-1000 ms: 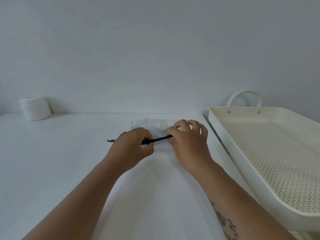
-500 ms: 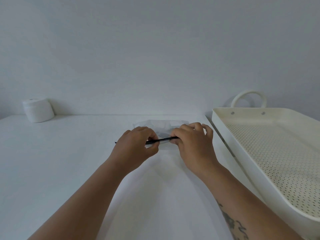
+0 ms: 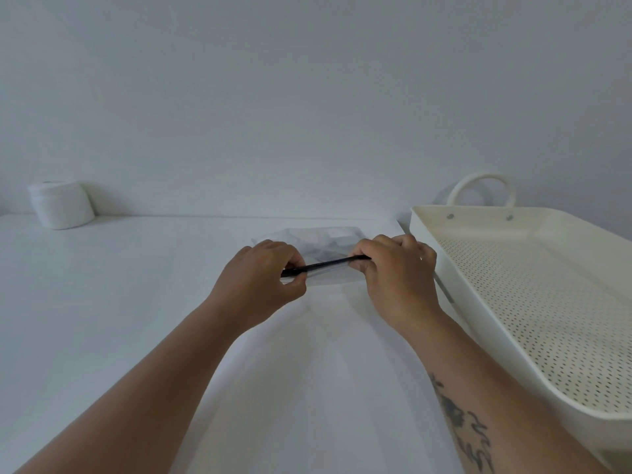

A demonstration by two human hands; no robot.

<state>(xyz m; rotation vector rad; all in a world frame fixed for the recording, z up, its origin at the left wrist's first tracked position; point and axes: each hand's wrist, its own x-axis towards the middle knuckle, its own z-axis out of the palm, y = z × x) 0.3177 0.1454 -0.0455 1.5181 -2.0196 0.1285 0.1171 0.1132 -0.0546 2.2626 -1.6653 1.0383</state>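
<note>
A thin black stick (image 3: 326,264) runs between both of my hands, just above a clear plastic bag (image 3: 318,239) that lies on the white table (image 3: 119,302). My left hand (image 3: 260,282) pinches the stick's left end with curled fingers. Curled round the right end is my right hand (image 3: 393,271), which also seems to hold the bag's near edge. The stick's left tip is hidden inside my left hand. What the bag contains is unclear.
A cream perforated tray (image 3: 533,295) with a loop handle (image 3: 482,186) fills the right side, close to my right hand. A white round tub (image 3: 61,205) stands at the far left against the wall.
The stick has slid to the right through my left hand, so its left tip no longer sticks out. Both hands stay at the bag.
</note>
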